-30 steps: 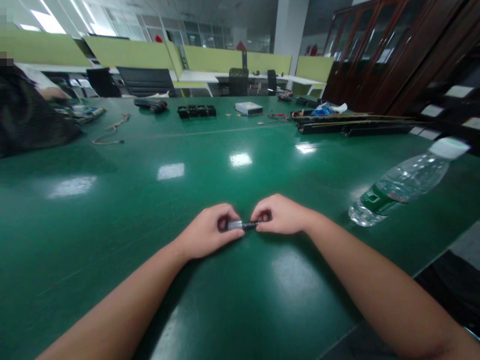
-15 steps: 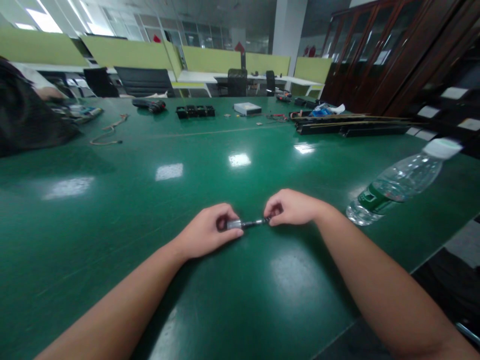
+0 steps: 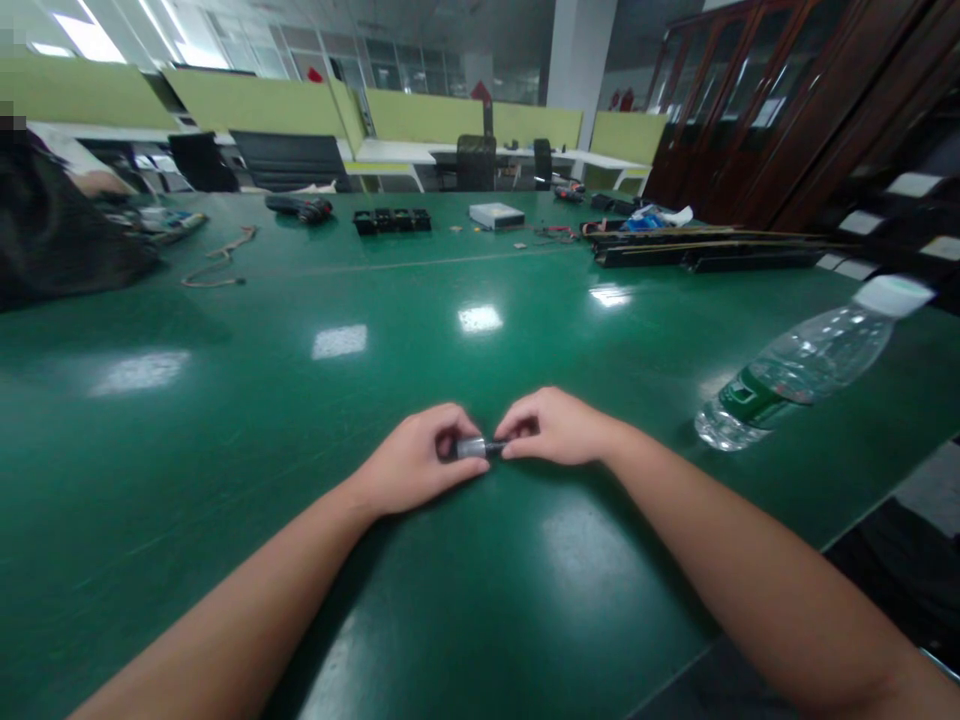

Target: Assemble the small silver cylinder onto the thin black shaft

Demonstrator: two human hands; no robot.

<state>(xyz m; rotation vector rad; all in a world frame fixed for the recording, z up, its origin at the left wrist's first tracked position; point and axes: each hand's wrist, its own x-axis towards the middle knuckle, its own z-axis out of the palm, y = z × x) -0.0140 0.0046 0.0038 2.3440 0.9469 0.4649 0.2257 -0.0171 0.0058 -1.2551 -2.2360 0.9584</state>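
I have the small cylinder (image 3: 471, 448) lying crosswise between the two hands, low over the near part of the green table (image 3: 442, 630); whether it touches the surface I cannot tell. My left hand (image 3: 420, 455) has its thumb and fingers closed to the width of the silver-grey barrel, while the palm behind stays hollow. My right hand (image 3: 559, 428) is nearly closed, fingertips and thumb pinching the outer end of the thin black stem (image 3: 494, 447), with the exact contact hidden behind the fingers. The barrel looks smooth and slightly shiny, the stem narrower and darker. The tabletop is glossy, throwing back bright ceiling lights. Half a second ago the right hand stood further right and I saw a longer run of stem; now only a short piece shows. The left grip looks unchanged. To the right I see a clear plastic bottle (image 3: 821, 350) with a white cap and green label
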